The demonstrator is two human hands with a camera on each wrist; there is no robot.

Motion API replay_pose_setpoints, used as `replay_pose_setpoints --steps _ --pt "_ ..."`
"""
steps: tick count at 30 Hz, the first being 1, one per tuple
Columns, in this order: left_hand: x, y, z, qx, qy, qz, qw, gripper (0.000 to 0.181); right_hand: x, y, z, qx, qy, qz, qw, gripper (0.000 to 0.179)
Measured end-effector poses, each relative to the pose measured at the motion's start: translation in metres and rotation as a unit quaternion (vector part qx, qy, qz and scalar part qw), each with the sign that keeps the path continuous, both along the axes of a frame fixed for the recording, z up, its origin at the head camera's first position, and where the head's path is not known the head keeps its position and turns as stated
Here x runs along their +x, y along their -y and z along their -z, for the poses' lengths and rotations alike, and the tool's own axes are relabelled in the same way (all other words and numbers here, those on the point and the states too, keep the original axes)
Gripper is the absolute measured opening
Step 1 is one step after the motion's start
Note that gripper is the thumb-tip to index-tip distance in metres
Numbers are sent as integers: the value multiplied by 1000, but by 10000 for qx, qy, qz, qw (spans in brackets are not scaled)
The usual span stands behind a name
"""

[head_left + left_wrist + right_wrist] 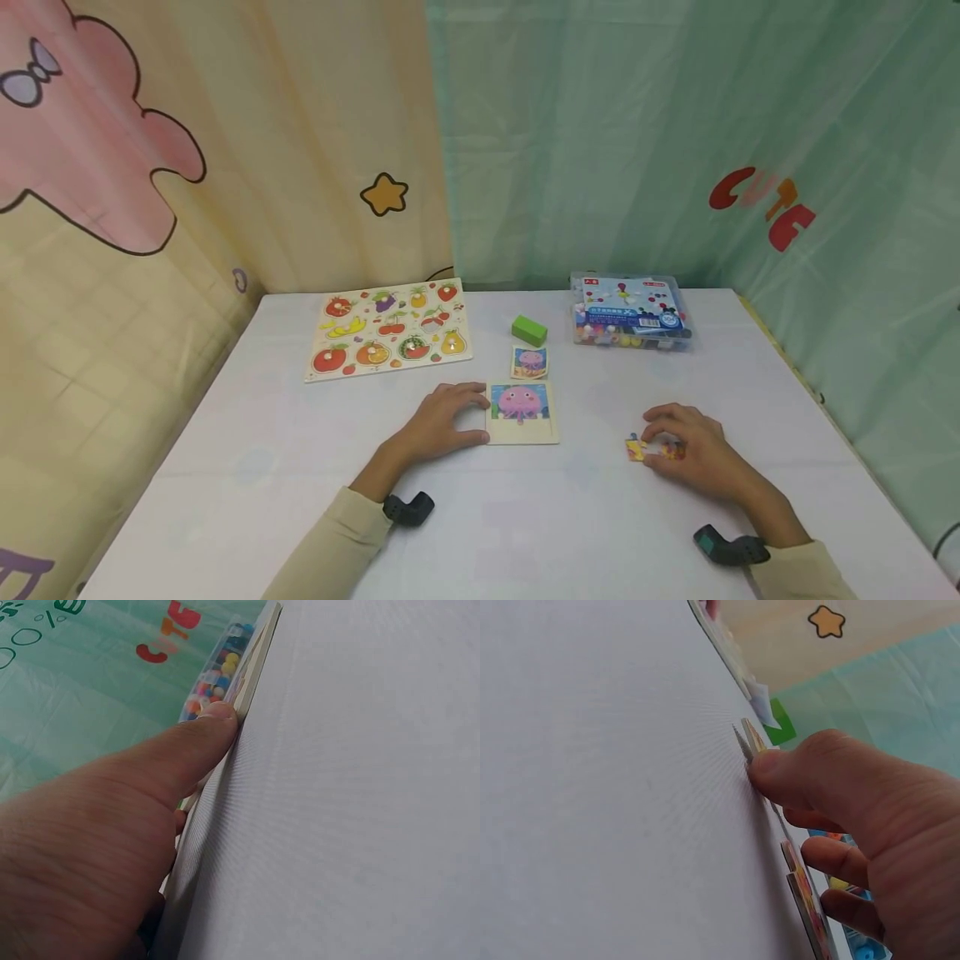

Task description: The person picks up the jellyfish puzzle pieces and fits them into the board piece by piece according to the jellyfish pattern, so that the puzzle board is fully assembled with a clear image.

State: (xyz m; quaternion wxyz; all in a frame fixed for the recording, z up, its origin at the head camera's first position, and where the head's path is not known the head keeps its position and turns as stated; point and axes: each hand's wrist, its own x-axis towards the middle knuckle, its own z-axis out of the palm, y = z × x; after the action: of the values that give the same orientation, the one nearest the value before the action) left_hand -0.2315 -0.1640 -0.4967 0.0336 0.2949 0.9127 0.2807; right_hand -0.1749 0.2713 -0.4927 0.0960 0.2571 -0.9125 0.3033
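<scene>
A square wooden puzzle board [522, 432] lies on the table, its upper part filled with a pink jellyfish picture. My left hand [438, 423] touches the board's left edge with spread fingers and thumb. In the left wrist view, the thumb [187, 746] rests along the board's edge. Off to the right, my right hand [693, 450] pinches a small yellow puzzle piece [635, 448] between thumb and finger. That piece [754, 735] is slightly tilted in the right wrist view. More orange-red pieces [673, 451] lie under the right hand, partly hidden by it.
Behind the board are a small jellyfish picture card [529, 362] and a green block [529, 331]. A fruit peg puzzle [393, 329] lies at the back left. A clear box of colourful beads [632, 311] stands at the back right, near the curtain [600, 142].
</scene>
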Motion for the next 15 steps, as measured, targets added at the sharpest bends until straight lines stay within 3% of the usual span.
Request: replay_pose_setpoints --steps 9,15 --pt "1 0 -1 19 -71 24 10000 44 -8 5 -5 179 -255 -49 9995 34" --pt "0 0 1 11 -64 22 10000 44 -21 20 -13 77 -30 -98 9999 32"
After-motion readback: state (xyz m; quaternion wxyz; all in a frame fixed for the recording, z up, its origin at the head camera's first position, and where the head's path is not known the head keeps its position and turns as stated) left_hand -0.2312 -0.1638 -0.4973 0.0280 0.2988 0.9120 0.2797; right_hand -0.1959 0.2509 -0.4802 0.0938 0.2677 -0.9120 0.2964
